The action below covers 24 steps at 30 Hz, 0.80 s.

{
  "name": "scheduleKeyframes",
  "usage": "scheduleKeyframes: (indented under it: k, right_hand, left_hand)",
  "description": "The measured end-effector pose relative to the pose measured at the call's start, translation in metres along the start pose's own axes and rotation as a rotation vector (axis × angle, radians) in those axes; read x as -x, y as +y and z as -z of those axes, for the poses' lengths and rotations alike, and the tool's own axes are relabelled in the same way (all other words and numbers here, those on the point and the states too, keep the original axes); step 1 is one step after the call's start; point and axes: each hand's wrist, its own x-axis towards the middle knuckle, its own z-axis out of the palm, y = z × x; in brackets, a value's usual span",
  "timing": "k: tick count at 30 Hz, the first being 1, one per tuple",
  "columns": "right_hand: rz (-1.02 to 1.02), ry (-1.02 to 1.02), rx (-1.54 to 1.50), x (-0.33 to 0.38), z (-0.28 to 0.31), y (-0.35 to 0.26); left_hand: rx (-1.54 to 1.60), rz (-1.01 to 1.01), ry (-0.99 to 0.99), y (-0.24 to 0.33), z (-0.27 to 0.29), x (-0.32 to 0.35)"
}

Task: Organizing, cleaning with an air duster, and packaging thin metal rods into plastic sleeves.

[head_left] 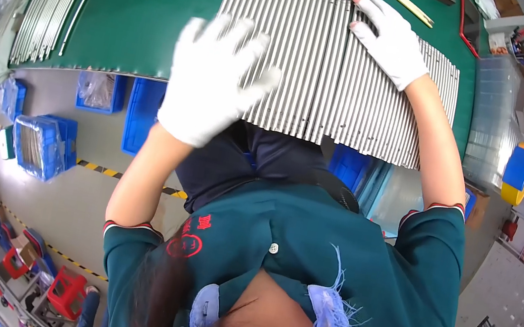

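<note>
Many slim silvery metal rods (289, 49) lie side by side in a wide row on a green table mat (139, 23). A narrow dark gap parts the row into a left and a right group. My left hand (213, 85), in a white glove, is over the left group's outer edge with its fingers spread. On the far part of the right group (391, 109) rests my right hand (392, 43), also gloved, its fingers stretched out near the gap. Two of its fingertips show bare. Neither hand visibly grips a rod.
Another bunch of rods (51, 7) lies at the table's left, with a single rod (87, 3) apart beside it. A pale yellow cutter-like tool (402, 3) lies at the far right. Clear plastic boxes (493, 113) stand beyond the right edge. Blue crates (44, 146) sit on the floor.
</note>
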Motion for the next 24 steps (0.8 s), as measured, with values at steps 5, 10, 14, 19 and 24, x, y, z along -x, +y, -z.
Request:
scheduleKeyframes:
  k: [5, 10, 14, 19, 24]
  right_hand:
    - [0.000, -0.003, 0.007, -0.006, -0.001, -0.003]
    - [-0.030, 0.016, -0.001, -0.006, -0.002, -0.005]
    - [-0.100, -0.032, 0.006, -0.010, -0.001, -0.006]
    - [0.026, 0.009, 0.083, -0.009, -0.004, -0.007]
    - [0.224, -0.104, 0.153, 0.021, 0.011, -0.040]
  left_hand:
    - [0.301, -0.148, -0.228, 0.055, -0.007, 0.005]
    - [0.278, -0.148, -0.203, 0.062, -0.017, 0.000]
    - [0.258, -0.142, -0.206, 0.065, -0.017, -0.001]
    - [0.285, -0.167, -0.178, 0.063, -0.015, 0.000]
    - [0.183, -0.120, -0.185, 0.034, 0.014, 0.011]
